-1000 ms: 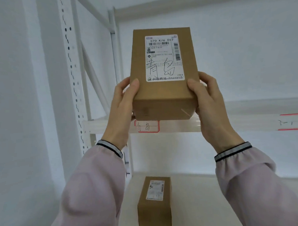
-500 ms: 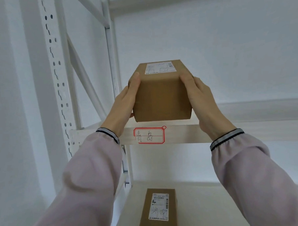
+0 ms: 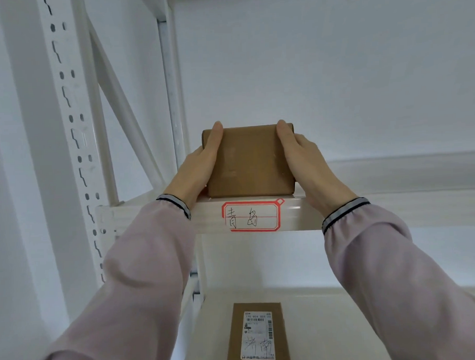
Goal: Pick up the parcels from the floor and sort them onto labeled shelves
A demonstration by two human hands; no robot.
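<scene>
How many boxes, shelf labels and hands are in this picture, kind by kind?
Boxes: 2, one on the upper shelf, one on the lower shelf
Shelf labels: 1, red-bordered
Hands: 2, left hand and right hand, both gripping the upper box
Total: 5

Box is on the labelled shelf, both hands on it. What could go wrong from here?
1. The box sits at the front edge of the shelf; the left hand or right hand pulling back might drag it off.
2. If it fell, it could hit the parcel directly below.
</scene>
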